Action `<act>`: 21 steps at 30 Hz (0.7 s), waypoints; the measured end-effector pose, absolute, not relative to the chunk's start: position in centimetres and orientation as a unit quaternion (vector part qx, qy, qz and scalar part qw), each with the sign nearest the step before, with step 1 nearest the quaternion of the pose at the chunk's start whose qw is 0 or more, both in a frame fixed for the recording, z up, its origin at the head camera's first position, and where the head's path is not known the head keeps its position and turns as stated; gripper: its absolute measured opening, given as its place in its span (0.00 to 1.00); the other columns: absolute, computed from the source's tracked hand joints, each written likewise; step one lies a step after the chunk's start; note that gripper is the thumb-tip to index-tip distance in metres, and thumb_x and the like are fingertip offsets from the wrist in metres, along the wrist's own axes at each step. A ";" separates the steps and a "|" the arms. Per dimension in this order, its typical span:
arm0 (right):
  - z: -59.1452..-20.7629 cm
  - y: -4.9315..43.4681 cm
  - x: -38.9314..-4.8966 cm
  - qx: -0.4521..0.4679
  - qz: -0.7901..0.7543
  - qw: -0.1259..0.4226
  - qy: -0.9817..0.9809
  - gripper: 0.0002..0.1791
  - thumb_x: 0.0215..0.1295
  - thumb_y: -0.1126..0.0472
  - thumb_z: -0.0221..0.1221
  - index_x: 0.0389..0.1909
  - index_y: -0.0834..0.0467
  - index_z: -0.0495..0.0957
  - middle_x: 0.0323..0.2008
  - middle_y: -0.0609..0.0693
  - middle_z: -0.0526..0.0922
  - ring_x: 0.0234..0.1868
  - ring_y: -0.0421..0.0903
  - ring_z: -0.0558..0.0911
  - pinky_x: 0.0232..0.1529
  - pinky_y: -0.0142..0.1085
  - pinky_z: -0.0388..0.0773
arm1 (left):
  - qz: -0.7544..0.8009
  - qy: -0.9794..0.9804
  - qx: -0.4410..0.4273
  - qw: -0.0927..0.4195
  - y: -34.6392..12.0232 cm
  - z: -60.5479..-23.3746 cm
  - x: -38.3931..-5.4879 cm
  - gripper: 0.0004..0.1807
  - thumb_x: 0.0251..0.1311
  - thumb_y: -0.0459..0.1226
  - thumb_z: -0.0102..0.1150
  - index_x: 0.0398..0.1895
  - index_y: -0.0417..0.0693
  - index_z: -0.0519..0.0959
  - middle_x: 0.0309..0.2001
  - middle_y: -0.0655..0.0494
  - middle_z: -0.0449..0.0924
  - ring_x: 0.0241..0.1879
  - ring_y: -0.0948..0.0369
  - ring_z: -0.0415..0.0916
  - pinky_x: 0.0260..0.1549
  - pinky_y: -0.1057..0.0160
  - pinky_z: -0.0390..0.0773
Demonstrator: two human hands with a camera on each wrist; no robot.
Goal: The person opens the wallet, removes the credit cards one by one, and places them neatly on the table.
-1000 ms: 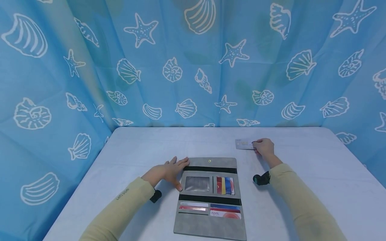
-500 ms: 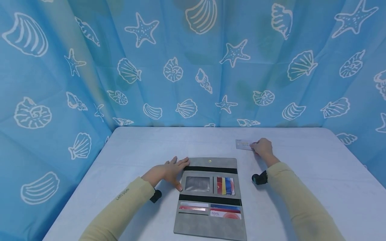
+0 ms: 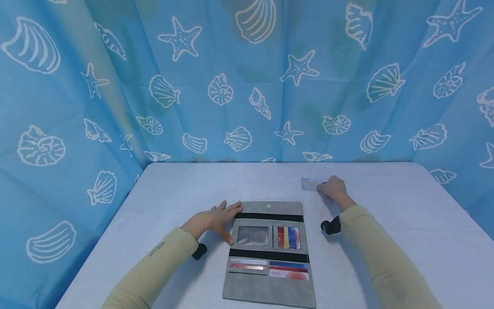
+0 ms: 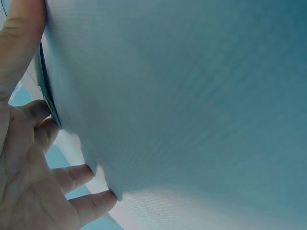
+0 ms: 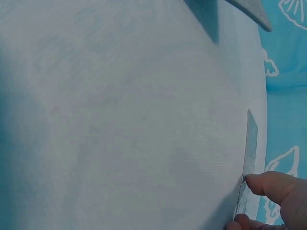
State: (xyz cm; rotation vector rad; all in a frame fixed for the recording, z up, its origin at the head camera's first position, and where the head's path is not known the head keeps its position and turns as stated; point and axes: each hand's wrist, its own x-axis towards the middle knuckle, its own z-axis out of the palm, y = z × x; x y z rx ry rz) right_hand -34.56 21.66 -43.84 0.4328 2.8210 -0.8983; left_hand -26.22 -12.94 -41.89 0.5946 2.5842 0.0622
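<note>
Far edge of the table [image 3: 185, 180] crossed mid-frame against a blue shell-print curtain [image 3: 247, 103]. Card [image 3: 308, 184] sat near that edge, right of centre; a strip of white surface separated it from the wallet [image 3: 266, 292], lower centre. More white surface stretched to lower left and right of frame. Right hand [image 3: 335, 189] pinched the card's right part, thumb tip on it, fingertips close by; couldn't tell if the card was raised at all. Left hand [image 3: 214, 219] spread wide, grasping nothing, fingertips and thumb touching the wallet's left edge. Wallet: grey, unfolded flat, two black bands [image 3: 270, 256] across, clear window [image 3: 252, 235], gold snap [image 3: 268, 206] up top, slotted cards [image 3: 289, 274] in red, blue, white, one reading "april". Held card: pale silvery, thin, right end hidden by fingers.
</note>
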 end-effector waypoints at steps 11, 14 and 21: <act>-43.6 22.4 -34.2 0.116 -0.299 0.089 0.943 0.27 0.61 0.55 0.53 0.49 0.76 0.64 0.35 0.63 0.71 0.32 0.51 0.71 0.28 0.34 0.68 | 0.023 0.945 0.219 0.244 -12.8 -41.7 -26.1 0.58 0.40 0.53 0.69 0.72 0.53 0.45 0.73 0.59 0.36 0.71 0.46 0.33 0.66 0.44 0.45; -43.6 22.6 -34.0 0.107 -0.313 0.095 0.939 0.29 0.61 0.55 0.53 0.51 0.76 0.62 0.39 0.66 0.71 0.36 0.54 0.71 0.32 0.37 0.70 | 0.020 0.945 0.218 0.244 -12.7 -41.6 -26.1 0.58 0.40 0.53 0.69 0.72 0.53 0.45 0.73 0.59 0.36 0.71 0.46 0.34 0.66 0.44 0.45; -43.5 23.5 -32.9 0.129 -0.380 0.119 0.908 0.34 0.63 0.54 0.52 0.61 0.74 0.54 0.49 0.69 0.66 0.34 0.49 0.73 0.27 0.29 0.69 | 0.015 0.946 0.214 0.242 -12.7 -41.7 -26.1 0.58 0.40 0.53 0.69 0.72 0.53 0.45 0.73 0.58 0.36 0.71 0.46 0.34 0.65 0.44 0.46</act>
